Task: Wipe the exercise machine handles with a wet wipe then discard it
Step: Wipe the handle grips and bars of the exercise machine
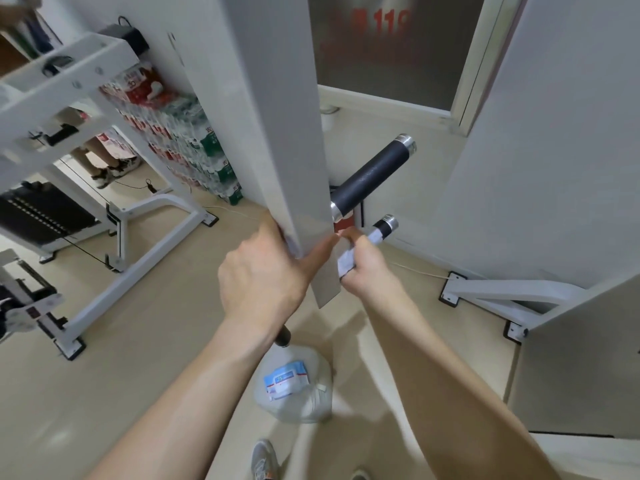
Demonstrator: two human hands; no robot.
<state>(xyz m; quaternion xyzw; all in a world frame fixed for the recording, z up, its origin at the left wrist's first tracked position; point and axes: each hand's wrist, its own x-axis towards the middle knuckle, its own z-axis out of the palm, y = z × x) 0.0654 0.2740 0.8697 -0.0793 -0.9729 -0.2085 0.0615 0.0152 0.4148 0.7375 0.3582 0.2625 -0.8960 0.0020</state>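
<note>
A grey machine arm (277, 133) slants down through the middle of the view. Two black handles with chrome ends stick out to its right: an upper handle (372, 176) and a lower handle (384, 226). My right hand (367, 265) is wrapped around the lower handle with a white wet wipe (346, 261) between palm and grip. My left hand (266, 275) grips the lower edge of the grey arm. A wet wipe packet (285, 379) lies on a white bag (304, 407) on the floor below.
A white machine frame (145, 216) and a weight stack (41, 216) stand to the left, with stacked bottled-water packs (187, 147) behind. Another person's legs (104, 161) show at the left. White frame feet (502, 292) are at the right. My shoe (265, 459) is at the bottom.
</note>
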